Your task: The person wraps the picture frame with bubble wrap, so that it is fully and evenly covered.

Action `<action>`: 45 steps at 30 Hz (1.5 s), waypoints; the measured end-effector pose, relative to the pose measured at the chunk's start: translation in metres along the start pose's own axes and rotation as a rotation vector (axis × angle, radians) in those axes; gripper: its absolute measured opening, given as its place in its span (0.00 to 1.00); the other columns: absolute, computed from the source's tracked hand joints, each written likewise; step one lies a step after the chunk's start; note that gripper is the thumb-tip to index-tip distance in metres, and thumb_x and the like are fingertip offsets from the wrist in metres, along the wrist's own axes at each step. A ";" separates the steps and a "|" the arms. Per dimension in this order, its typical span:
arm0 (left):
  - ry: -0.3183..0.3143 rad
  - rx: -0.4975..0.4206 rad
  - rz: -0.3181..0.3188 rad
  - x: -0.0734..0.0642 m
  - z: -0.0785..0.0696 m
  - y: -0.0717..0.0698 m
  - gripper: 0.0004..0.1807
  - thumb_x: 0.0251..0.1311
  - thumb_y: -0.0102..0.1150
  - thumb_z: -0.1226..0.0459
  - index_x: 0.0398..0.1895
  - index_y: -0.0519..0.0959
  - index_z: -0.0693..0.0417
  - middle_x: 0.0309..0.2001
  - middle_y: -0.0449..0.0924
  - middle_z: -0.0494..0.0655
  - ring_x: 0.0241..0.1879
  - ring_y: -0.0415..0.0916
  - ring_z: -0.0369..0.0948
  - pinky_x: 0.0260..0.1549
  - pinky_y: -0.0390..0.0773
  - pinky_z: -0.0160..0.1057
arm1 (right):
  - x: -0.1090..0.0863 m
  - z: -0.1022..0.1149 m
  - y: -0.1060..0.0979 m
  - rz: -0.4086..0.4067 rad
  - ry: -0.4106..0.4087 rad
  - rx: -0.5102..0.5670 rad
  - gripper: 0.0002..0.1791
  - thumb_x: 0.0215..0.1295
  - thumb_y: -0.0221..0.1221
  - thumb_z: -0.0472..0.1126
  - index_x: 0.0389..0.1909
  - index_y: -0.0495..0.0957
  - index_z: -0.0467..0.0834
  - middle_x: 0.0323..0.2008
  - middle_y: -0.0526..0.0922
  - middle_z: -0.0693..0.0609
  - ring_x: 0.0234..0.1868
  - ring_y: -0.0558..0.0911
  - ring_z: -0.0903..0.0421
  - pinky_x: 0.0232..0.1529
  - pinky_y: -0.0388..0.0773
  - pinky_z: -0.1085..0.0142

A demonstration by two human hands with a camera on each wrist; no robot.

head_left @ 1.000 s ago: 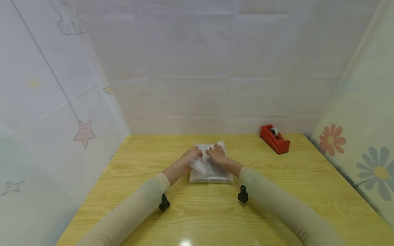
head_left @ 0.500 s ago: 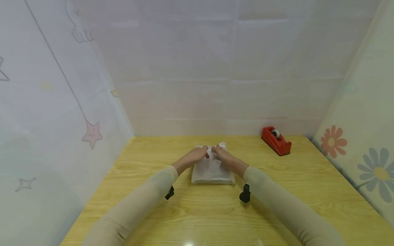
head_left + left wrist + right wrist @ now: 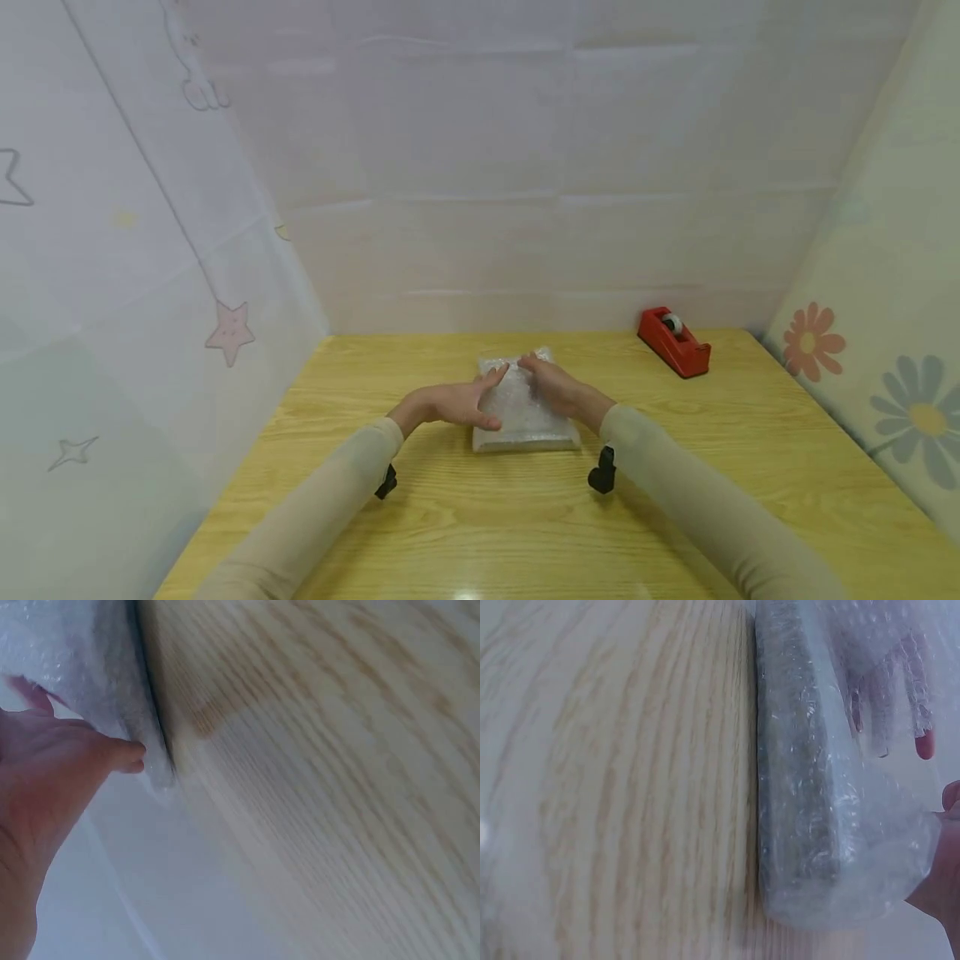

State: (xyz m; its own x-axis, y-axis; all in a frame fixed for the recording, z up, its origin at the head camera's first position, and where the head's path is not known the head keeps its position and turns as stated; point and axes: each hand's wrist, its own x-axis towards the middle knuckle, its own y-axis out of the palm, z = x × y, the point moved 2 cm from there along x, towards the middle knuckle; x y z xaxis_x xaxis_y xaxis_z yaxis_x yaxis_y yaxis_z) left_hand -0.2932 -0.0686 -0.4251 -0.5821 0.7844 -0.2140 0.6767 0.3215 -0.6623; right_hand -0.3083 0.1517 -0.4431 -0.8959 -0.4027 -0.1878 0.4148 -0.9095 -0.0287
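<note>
Wall sheet (image 3: 112, 283), left of the frame, printed with a pink star (image 3: 230, 333). Left hand (image 3: 457, 403), centre of the frame, cream sleeve (image 3: 315, 508); thumb and fingers spread apart, at the left side of the parcel. Black wrist device (image 3: 386, 482) under that cuff. Bubble-wrapped parcel (image 3: 525, 423), flat, at the centre of the frame on a yellow wood-grain table (image 3: 465, 525); clear wrap, wrinkled along its thick edge in the right wrist view. Right hand (image 3: 562, 390), over the parcel's upper right part, fingers together; whether it pinches the wrap cannot be told. Red tape dispenser (image 3: 678, 350), right of centre, set at a slant, loaded with a tape roll (image 3: 672, 324). Red flower print (image 3: 812, 342) and grey-blue flower print (image 3: 921, 419), right of the frame.
</note>
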 end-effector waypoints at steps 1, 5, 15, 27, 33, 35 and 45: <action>-0.003 0.053 -0.003 -0.001 0.000 0.003 0.70 0.52 0.63 0.28 0.81 0.25 0.35 0.80 0.18 0.52 0.77 0.20 0.55 0.71 0.40 0.62 | 0.000 0.000 0.001 0.002 -0.001 0.003 0.34 0.85 0.34 0.52 0.80 0.48 0.35 0.79 0.17 0.52 0.78 0.26 0.44 0.73 0.33 0.44; -0.022 0.201 -0.052 -0.002 -0.002 0.015 0.67 0.57 0.60 0.30 0.82 0.27 0.43 0.79 0.16 0.58 0.75 0.15 0.61 0.69 0.37 0.66 | -0.001 0.001 0.004 -0.009 -0.003 -0.008 0.35 0.84 0.35 0.54 0.80 0.49 0.35 0.79 0.19 0.52 0.78 0.29 0.43 0.72 0.31 0.41; -0.090 0.402 -0.202 0.014 -0.018 0.043 0.40 0.76 0.32 0.46 0.77 0.53 0.72 0.78 0.28 0.69 0.75 0.18 0.67 0.71 0.32 0.62 | -0.001 -0.002 0.000 -0.025 -0.007 0.077 0.36 0.84 0.35 0.55 0.80 0.48 0.36 0.81 0.32 0.41 0.78 0.30 0.41 0.73 0.31 0.43; -0.112 0.790 -0.222 0.036 -0.043 0.070 0.58 0.60 0.22 0.20 0.84 0.41 0.47 0.79 0.41 0.67 0.75 0.38 0.69 0.71 0.42 0.61 | -0.009 0.002 -0.008 -0.001 0.026 -0.006 0.41 0.82 0.35 0.62 0.82 0.45 0.39 0.81 0.35 0.41 0.79 0.35 0.41 0.73 0.35 0.41; -0.127 0.885 -0.180 0.041 -0.048 0.075 0.50 0.61 0.23 0.21 0.83 0.37 0.28 0.79 0.44 0.65 0.73 0.42 0.73 0.70 0.43 0.63 | -0.012 0.008 -0.015 0.050 0.042 0.003 0.40 0.82 0.34 0.60 0.82 0.43 0.38 0.81 0.27 0.44 0.78 0.26 0.44 0.69 0.33 0.33; -0.124 0.918 -0.165 0.043 -0.050 0.076 0.47 0.62 0.23 0.22 0.83 0.38 0.24 0.79 0.45 0.66 0.72 0.43 0.74 0.70 0.44 0.64 | -0.014 0.013 -0.020 0.059 0.035 0.004 0.39 0.83 0.33 0.58 0.81 0.42 0.35 0.80 0.25 0.42 0.77 0.25 0.42 0.70 0.30 0.34; -0.155 0.949 -0.140 0.043 -0.058 0.081 0.45 0.65 0.24 0.24 0.83 0.45 0.25 0.79 0.45 0.64 0.72 0.45 0.73 0.69 0.45 0.65 | -0.023 0.024 -0.049 0.010 -0.049 0.103 0.35 0.85 0.35 0.50 0.77 0.49 0.27 0.76 0.53 0.30 0.76 0.53 0.36 0.74 0.46 0.47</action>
State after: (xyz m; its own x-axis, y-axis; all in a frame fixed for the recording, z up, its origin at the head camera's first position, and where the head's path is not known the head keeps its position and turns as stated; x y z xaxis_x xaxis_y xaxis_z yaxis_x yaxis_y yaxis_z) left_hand -0.2371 0.0220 -0.4459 -0.7287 0.6710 -0.1366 -0.0082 -0.2081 -0.9781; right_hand -0.3114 0.2029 -0.4137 -0.8995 -0.4140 -0.1395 0.4073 -0.9102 0.0748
